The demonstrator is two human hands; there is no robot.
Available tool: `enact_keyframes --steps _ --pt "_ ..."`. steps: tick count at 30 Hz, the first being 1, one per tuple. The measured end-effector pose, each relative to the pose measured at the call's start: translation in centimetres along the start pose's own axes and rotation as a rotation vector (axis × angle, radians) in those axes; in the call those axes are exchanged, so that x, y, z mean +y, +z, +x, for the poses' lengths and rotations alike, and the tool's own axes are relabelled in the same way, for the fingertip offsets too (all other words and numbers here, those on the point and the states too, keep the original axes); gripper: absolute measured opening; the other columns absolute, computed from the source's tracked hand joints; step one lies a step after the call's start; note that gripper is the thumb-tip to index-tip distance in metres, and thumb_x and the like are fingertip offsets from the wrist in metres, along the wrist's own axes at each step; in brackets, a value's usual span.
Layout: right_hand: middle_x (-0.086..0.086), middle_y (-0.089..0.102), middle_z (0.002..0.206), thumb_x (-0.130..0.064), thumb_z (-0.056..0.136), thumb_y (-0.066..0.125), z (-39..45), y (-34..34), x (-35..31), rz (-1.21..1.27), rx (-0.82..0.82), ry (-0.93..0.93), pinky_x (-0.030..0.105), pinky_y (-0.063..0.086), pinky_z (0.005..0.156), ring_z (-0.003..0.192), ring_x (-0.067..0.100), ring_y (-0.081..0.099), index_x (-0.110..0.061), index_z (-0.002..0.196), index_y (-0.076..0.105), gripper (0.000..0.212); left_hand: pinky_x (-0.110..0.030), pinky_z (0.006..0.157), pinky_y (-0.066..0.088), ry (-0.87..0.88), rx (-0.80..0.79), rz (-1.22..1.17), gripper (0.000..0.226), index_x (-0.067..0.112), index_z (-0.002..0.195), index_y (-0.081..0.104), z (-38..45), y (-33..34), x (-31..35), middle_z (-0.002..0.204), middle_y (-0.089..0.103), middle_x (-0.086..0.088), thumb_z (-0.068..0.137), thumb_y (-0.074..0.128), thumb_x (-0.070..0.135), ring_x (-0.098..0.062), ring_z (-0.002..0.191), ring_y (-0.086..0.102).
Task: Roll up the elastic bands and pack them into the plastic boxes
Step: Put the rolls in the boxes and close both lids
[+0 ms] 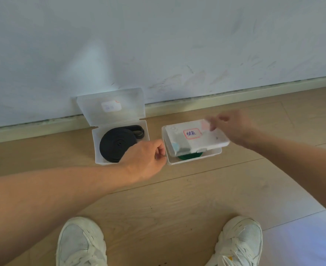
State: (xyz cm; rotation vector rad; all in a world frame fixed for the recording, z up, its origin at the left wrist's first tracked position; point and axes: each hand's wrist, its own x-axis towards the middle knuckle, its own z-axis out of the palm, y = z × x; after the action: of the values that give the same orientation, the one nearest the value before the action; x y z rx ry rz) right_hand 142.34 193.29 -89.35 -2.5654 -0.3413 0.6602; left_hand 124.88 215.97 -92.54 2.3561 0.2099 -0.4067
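Two clear plastic boxes stand on the wooden floor by the wall. The left box (98, 148) is open, its lid (131, 98) leaning back on the wall, and a rolled black elastic band (114, 144) lies in it. The right box (213, 153) has its labelled white lid (181, 140) lying askew over it, and a green band (189, 156) shows under the front edge. My left hand (147, 160) is beside this box, its curled fingertips pinching at the left wall. My right hand (233, 127) is blurred, and its fingers touch the lid's far right corner.
A white wall and a skirting board (235, 95) run just behind the boxes. My two white shoes (81, 244) (240, 242) stand on the floor near the bottom edge. Paler flooring (302, 237) lies at the lower right.
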Motion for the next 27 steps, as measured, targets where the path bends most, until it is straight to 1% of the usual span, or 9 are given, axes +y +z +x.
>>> enact_keyframes --steps 4,7,11,15,17,19,21,24,27 --pt "-0.010 0.065 0.111 -0.083 0.067 0.057 -2.0 2.2 0.7 -0.403 -0.195 -0.420 0.042 0.045 0.101 0.113 0.016 0.054 -0.033 0.092 0.072 0.058 -0.031 0.078 0.056 -0.037 -0.064 -0.022 0.012 0.030 0.102 0.060 -0.3 0.6 -0.2 0.090 0.065 0.017 0.093 0.067 0.030 -0.006 0.083 0.064" --pt "-0.005 0.064 0.108 -0.068 0.072 0.071 -3.0 4.2 1.0 -0.557 -0.205 -0.591 0.033 0.047 0.086 0.102 0.019 0.058 -0.028 0.099 0.071 0.048 -0.033 0.080 0.056 -0.044 -0.090 -0.029 0.015 0.029 0.107 0.061 -0.3 0.9 -0.2 0.092 0.065 0.018 0.092 0.066 0.028 -0.006 0.084 0.063" --pt "-0.004 0.061 0.100 -0.049 0.072 0.085 -3.6 5.7 1.2 -0.659 -0.187 -0.674 0.028 0.039 0.071 0.093 0.021 0.057 -0.025 0.093 0.065 0.038 -0.032 0.079 0.056 -0.042 -0.087 -0.032 0.014 0.029 0.106 0.063 -0.4 1.1 -0.3 0.092 0.065 0.017 0.092 0.065 0.025 -0.005 0.082 0.062" --pt "-0.002 0.057 0.082 -0.025 0.058 0.095 -3.4 7.3 1.2 -0.813 -0.128 -0.706 0.027 0.031 0.058 0.067 0.016 0.041 -0.020 0.084 0.058 0.046 -0.022 0.075 0.050 0.001 -0.033 -0.053 0.013 0.029 0.106 0.064 -0.6 0.6 -0.5 0.092 0.065 0.018 0.094 0.065 0.023 -0.004 0.083 0.063" --pt "0.001 0.058 0.083 -0.011 0.067 0.086 -3.0 7.8 0.5 -0.875 -0.057 -0.700 0.028 0.031 0.053 0.065 0.015 0.037 -0.017 0.090 0.059 0.035 -0.017 0.075 0.049 0.027 0.063 -0.088 0.014 0.026 0.108 0.065 -0.6 -0.4 -0.7 0.092 0.066 0.016 0.094 0.066 0.022 -0.003 0.084 0.063" --pt "0.003 0.057 0.104 -0.008 0.088 0.064 -1.9 7.4 -0.4 -0.890 -0.036 -0.602 0.032 0.040 0.060 0.081 0.019 0.050 -0.016 0.109 0.057 0.023 -0.019 0.077 0.051 -0.001 0.194 -0.146 0.012 0.024 0.105 0.067 -0.5 -1.7 -1.5 0.091 0.067 0.013 0.093 0.069 0.023 -0.004 0.083 0.063" --pt "0.002 0.053 0.114 -0.015 0.095 0.058 -0.5 6.4 -2.0 -0.850 -0.068 -0.496 0.035 0.047 0.069 0.102 0.023 0.054 -0.020 0.111 0.054 0.017 -0.022 0.074 0.052 -0.089 0.312 -0.219 0.008 0.023 0.097 0.069 -0.6 -3.1 -2.9 0.085 0.068 0.011 0.091 0.073 0.025 -0.005 0.078 0.064" --pt "-0.008 0.058 0.104 -0.031 0.089 0.074 1.7 4.9 -5.3 -0.514 -0.210 -0.327 0.032 0.050 0.084 0.103 0.018 0.061 -0.030 0.094 0.058 0.017 -0.017 0.062 0.043 -0.175 0.434 -0.204 0.012 0.027 0.083 0.066 -1.5 -4.1 -6.0 0.073 0.065 0.009 0.088 0.076 0.031 -0.002 0.064 0.057" --pt "-0.014 0.066 0.108 -0.035 0.093 0.070 2.7 5.0 -9.2 -0.054 -0.150 -0.228 0.029 0.051 0.091 0.099 0.011 0.065 -0.030 0.115 0.065 0.023 -0.030 0.059 0.044 -0.282 0.545 -0.238 0.026 0.027 0.071 0.057 -3.1 -4.2 -9.6 0.064 0.060 0.004 0.091 0.073 0.028 -0.011 0.058 0.053"
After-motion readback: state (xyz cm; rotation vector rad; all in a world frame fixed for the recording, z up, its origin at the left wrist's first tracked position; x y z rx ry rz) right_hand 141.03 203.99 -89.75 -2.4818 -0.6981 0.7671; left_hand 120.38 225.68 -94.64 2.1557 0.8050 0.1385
